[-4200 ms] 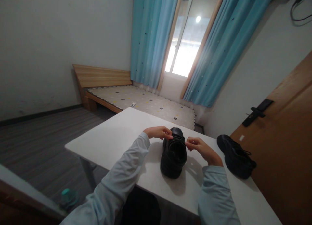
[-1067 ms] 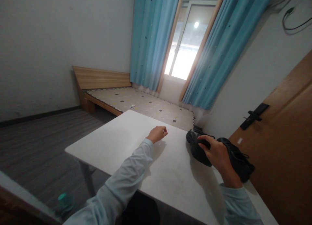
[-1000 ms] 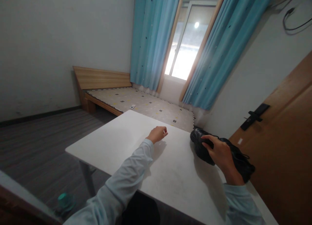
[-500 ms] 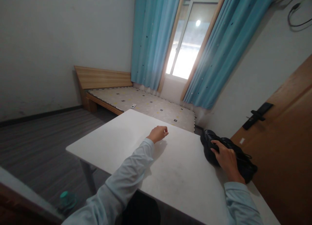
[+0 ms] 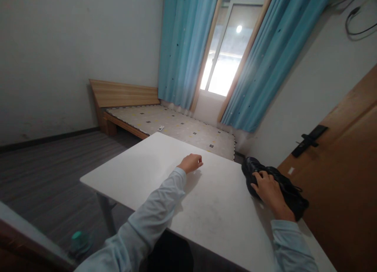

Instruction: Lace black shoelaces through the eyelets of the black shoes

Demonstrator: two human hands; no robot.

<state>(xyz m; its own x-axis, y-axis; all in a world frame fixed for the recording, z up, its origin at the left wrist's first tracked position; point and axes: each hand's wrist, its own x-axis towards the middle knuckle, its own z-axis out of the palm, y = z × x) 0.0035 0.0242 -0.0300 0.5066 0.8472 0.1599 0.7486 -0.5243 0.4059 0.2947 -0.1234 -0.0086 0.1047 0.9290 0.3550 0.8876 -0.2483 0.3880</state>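
At frame right, rests right hand [image 5: 268, 190] on rounded black shoe [image 5: 248, 171], unclear whether gripping; mid-frame, half-curls empty left hand [image 5: 191, 163]. By pushing, could topple neighbouring black laced shoe [image 5: 290, 190].

Dim interior, glaring window [image 5: 224, 67] behind.

2 blk lace-up shoes [image 5: 248, 170]. 1 L hand [image 5: 190, 163] + 1 R hand [image 5: 268, 190], 2 lt-blue sleeves [image 5: 145, 211]. 1 wht surface [image 5: 212, 197]. 1 bed [image 5: 110, 127] w/ 1 wooden headboard [image 5: 125, 94] & 1 mattress [image 5: 182, 124]; 1 sm. wht object [image 5: 160, 128] there, type unclear. 2 blue curtains [image 5: 188, 48], 1 window [image 5: 225, 54]. 1 wooden door [image 5: 344, 162] w/ 1 blk handle [image 5: 308, 141]. 1 clear container w/ teal top [image 5: 77, 235].
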